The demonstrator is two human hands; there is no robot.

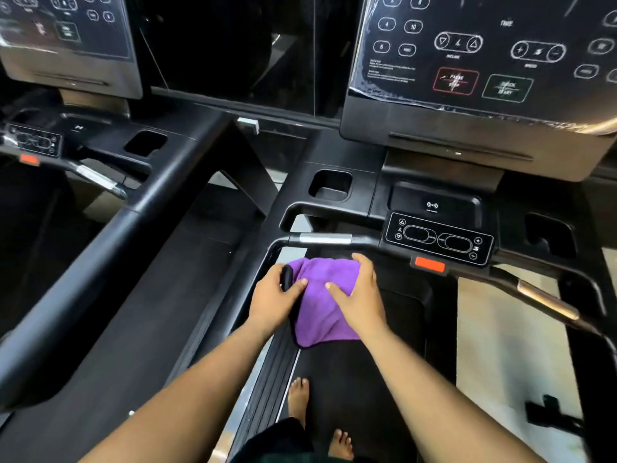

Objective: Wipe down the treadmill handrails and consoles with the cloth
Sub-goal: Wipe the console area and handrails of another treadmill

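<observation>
A purple cloth (320,302) hangs between my hands over the treadmill belt, just below the front crossbar handrail (325,238). My left hand (275,300) grips the cloth's left side together with a small black object (286,277). My right hand (359,297) lies flat on the cloth, fingers spread across its top. Ahead right stands the main console (474,61) under plastic film. The lower control panel (439,238) with a red tab (429,264) sits just right of my hands. The right handrail (547,300) runs toward me.
A second treadmill with its own console (66,38) and long black side rail (110,242) stands at the left. Cup holders (330,183) flank the lower panel. My bare feet (298,401) stand on the black belt. Pale floor shows at the right.
</observation>
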